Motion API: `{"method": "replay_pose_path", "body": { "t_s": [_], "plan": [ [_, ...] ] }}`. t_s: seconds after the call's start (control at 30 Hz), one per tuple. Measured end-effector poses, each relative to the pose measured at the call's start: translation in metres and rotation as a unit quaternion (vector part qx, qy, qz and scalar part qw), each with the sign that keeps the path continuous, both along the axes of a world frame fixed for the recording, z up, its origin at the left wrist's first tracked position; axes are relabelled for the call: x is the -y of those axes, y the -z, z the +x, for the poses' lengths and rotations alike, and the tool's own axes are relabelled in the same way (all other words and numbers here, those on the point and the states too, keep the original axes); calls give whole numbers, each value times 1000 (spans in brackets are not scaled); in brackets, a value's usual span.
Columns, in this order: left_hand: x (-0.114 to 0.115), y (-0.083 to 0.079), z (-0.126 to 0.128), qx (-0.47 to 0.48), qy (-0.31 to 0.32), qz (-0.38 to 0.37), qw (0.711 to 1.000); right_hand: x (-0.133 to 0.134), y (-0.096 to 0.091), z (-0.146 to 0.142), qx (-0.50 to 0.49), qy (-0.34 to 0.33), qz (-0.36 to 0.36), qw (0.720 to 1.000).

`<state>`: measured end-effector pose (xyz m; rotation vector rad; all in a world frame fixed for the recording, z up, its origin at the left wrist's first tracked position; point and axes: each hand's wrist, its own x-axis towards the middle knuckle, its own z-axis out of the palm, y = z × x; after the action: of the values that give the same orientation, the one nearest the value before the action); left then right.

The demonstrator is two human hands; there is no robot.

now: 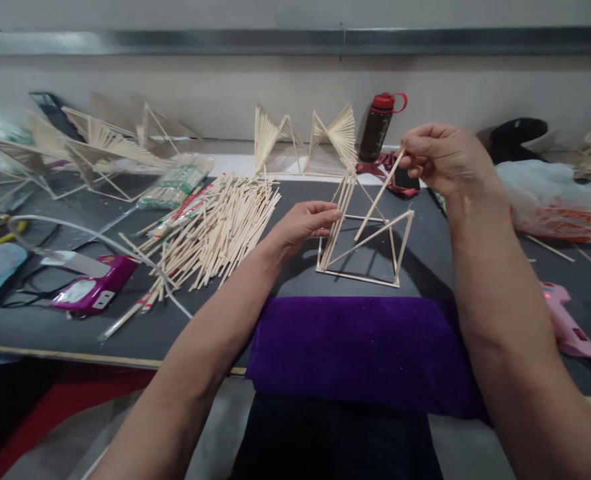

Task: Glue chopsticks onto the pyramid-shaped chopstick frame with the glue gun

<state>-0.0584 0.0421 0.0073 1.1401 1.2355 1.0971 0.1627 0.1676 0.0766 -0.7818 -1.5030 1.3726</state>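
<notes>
A small frame of glued wooden sticks (362,240) stands on the dark table (50,327), just beyond a folded purple cloth (360,350). My left hand (305,225) steadies the frame's left slanted side, its fingers closed lightly against the sticks. My right hand (442,157) is raised above the frame and pinches the top end of a single stick (378,197), which slants down into the frame.
A loose pile of sticks (215,230) lies left of the frame. Finished stick fans (305,137) stand behind, with a dark red-capped bottle (376,127). A purple glue gun (95,287) with cable lies at left, a pink glue gun (565,327) at right beside a plastic bag (550,200).
</notes>
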Motion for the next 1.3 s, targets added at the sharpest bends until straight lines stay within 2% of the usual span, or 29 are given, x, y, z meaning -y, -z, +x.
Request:
{"method": "replay_pose_path", "body": {
  "t_s": [0.13,0.3,0.53,0.7,1.0,1.3],
  "plan": [
    [1,6,3,45,45,-30,998,5,6,-12,44,-40,-12,998],
    [2,13,3,78,54,-60,994,4,17,-21,84,-59,-7,995],
    [0,21,-2,81,74,-83,990,-1,33,-31,91,-67,-7,993],
    [3,22,-1,63,78,-96,990,2,36,-35,87,-63,-9,994],
    [4,23,0,53,72,-107,990,2,40,-33,95,-67,33,993],
    [5,26,0,29,74,-96,992,10,39,-35,90,-54,14,994]
  ]
}}
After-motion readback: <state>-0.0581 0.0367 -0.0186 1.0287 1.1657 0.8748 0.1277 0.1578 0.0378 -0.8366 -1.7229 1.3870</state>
